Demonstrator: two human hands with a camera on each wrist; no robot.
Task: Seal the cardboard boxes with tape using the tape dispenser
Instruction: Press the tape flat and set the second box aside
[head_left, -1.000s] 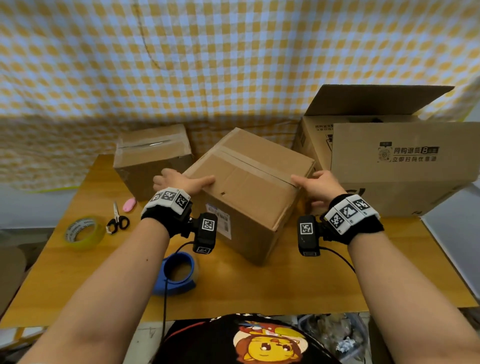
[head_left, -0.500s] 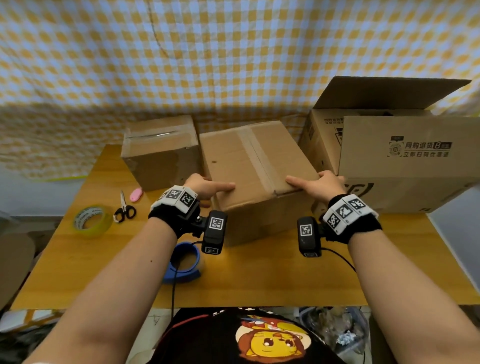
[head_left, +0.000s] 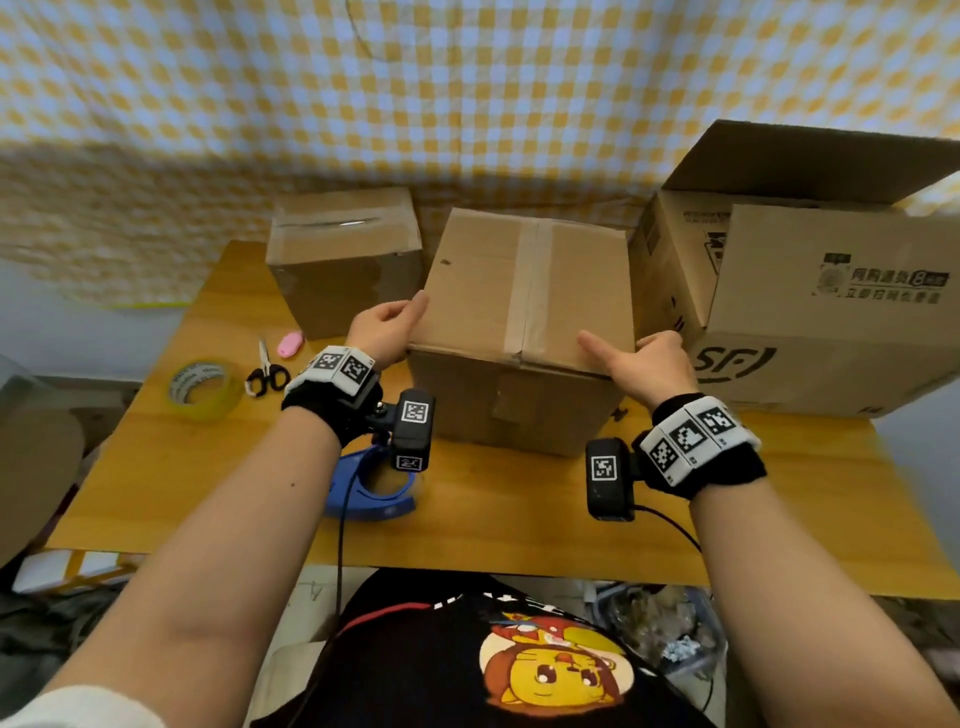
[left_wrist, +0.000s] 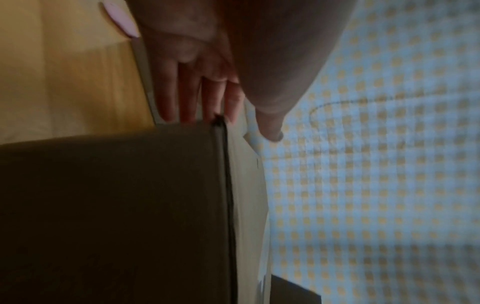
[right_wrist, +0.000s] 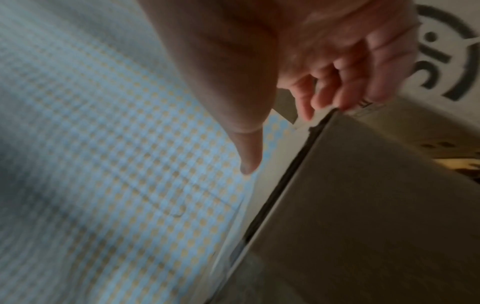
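Head view shows the middle cardboard box (head_left: 524, 291) square in front of the person on the wooden table (head_left: 519, 519), its taped centre seam (head_left: 530, 291) running straight away from the body. The left hand (head_left: 387, 330) holds the box's near left corner, fingers flat down the side wall and thumb over the top edge. The right hand (head_left: 641, 358) clasps the near right corner the same way, thumb laid on top, fingers bent round the side. Neither holds a tool. The blue tape dispenser (head_left: 374, 488) lies on the table just under the left wrist — nearer that hand than the right, and on the body side of the box. I judge the next reach goes down and back, then tape follows the seam's long axis.
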